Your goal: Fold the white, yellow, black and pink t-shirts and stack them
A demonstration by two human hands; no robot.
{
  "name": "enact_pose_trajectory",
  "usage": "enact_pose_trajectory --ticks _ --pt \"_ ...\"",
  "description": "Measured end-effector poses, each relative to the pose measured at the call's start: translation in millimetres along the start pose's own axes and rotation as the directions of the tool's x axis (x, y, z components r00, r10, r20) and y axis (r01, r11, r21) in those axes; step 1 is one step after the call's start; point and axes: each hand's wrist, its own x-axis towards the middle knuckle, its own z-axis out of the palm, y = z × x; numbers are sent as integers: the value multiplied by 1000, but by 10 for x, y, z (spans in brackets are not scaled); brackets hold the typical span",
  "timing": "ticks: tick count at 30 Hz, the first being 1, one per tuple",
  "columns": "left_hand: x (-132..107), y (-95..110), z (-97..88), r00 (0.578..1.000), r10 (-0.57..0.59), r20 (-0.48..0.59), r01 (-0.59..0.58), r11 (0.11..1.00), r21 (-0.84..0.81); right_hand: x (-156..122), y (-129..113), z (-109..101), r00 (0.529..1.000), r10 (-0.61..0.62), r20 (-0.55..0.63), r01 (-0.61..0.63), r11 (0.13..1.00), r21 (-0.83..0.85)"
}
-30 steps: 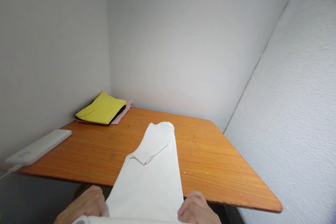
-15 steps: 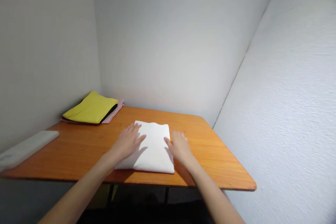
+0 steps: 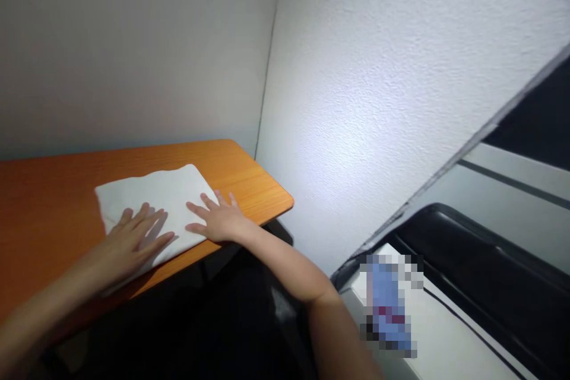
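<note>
A folded white cloth [image 3: 154, 196] lies near the front edge of an orange wooden table [image 3: 53, 202]. My left hand [image 3: 133, 240] rests flat on the cloth's near left part, fingers spread. My right hand [image 3: 218, 219] lies flat at the cloth's right edge, fingers stretched out over cloth and table. Neither hand holds anything.
White walls meet in a corner [image 3: 267, 71] just behind the table's right end. To the right, beyond the table, stand a black-rimmed surface [image 3: 481, 273] and a white board [image 3: 440, 332] carrying a blurred blue object [image 3: 387, 303].
The view has swung to the right, so the yellow stack and the white device have left the frame. Both hands stay flat on the folded cloth, now nearer its front edge.
</note>
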Motion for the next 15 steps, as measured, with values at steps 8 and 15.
enact_pose_trajectory --ticks 8,15 --pt "945 1567 134 972 89 219 -83 996 -39 -590 1105 -229 866 465 -183 -477 879 -24" --pt "1327 1800 258 943 220 249 -212 976 -58 -718 1453 -256 780 547 -302 -554 830 72"
